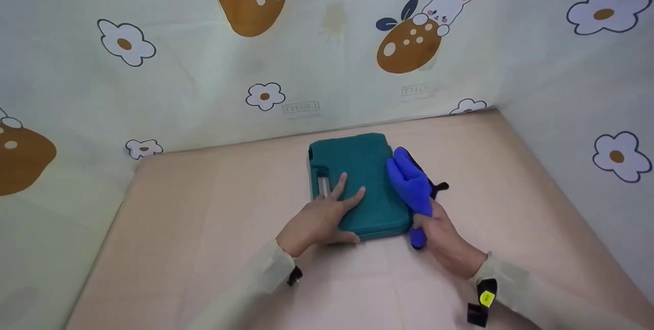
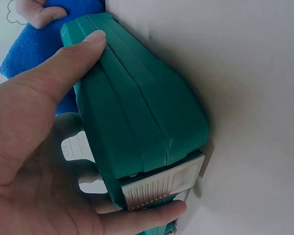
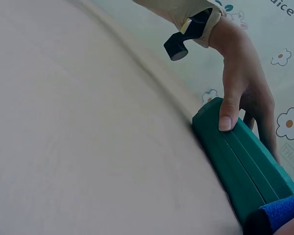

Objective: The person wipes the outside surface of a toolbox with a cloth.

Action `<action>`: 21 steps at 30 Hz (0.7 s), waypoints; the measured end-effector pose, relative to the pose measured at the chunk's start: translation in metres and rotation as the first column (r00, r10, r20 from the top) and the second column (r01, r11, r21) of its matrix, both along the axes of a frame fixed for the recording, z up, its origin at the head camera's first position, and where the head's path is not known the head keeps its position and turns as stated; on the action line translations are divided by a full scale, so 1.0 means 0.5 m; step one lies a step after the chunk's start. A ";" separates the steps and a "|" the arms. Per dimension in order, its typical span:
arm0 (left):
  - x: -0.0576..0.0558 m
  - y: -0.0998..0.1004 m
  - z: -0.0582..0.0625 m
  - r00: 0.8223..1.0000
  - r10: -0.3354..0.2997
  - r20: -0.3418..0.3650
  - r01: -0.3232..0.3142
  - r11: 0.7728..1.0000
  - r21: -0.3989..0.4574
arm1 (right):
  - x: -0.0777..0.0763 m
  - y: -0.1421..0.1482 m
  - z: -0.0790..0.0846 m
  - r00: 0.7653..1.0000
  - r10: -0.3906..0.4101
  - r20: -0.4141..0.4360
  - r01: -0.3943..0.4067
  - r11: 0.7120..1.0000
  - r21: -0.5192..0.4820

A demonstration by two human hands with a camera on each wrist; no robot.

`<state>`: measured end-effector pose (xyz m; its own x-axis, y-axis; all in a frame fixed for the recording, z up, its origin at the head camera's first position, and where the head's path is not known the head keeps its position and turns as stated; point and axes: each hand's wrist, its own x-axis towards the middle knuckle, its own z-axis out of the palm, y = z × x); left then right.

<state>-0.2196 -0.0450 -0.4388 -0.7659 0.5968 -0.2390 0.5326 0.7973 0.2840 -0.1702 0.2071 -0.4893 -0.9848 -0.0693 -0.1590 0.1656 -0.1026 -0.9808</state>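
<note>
A green plastic carrying case (image 1: pixel 357 166) lies on the table, with its handle cutout on the left side. My left hand (image 1: pixel 319 217) rests on it with fingers spread over the top, the thumb against the near side. In the left wrist view, the little finger lies beside a pale ribbed latch (image 2: pixel 161 183). My right hand (image 1: pixel 449 245) grips a folded blue terry cloth (image 1: pixel 414 189) with black edging and a black strap-like end. That cloth is against the right side of the case. Most of the right-hand fingers are hidden.
The table (image 1: pixel 214 207) has a plain pale cover. Behind it and at both sides hang pale sheets (image 1: pixel 337 54) printed with flowers, brown fruit shapes and a rabbit. Each wrist carries a black strap-on device (image 1: pixel 485 299).
</note>
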 end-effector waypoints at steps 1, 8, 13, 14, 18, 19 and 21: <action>0.000 0.000 0.001 1.000 0.002 0.005 -0.002 1.000 -0.003 | -0.003 -0.001 0.000 1.000 -0.009 0.006 0.009 1.000 -0.025; -0.001 -0.001 0.005 1.000 0.002 0.030 -0.001 1.000 -0.010 | -0.030 0.003 0.003 0.999 -0.015 0.047 0.018 0.998 -0.067; -0.003 0.002 0.006 0.999 0.006 0.036 -0.006 1.000 -0.012 | -0.059 0.012 0.007 0.998 -0.003 0.070 0.006 0.999 -0.052; -0.003 0.002 0.006 0.999 0.007 0.038 -0.006 1.000 -0.013 | -0.067 0.014 0.008 0.997 -0.001 0.074 0.004 0.999 -0.051; -0.003 0.001 0.006 0.999 0.002 0.041 -0.002 1.000 -0.009 | -0.098 0.018 0.014 0.996 0.012 0.083 -0.007 0.998 -0.062; -0.003 0.000 0.006 0.999 0.002 0.039 -0.001 1.000 -0.010 | -0.105 0.018 0.015 0.996 0.014 0.088 -0.009 0.998 -0.061; -0.003 -0.002 0.006 0.999 0.002 0.036 -0.001 1.000 -0.013 | -0.117 0.017 0.018 0.996 0.014 0.090 -0.009 0.998 -0.056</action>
<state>-0.2210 -0.0460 -0.4359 -0.7577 0.5922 -0.2742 0.5211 0.8020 0.2921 -0.2287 0.2158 -0.4802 -0.9658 -0.0918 -0.2425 0.2544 -0.1540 -0.9548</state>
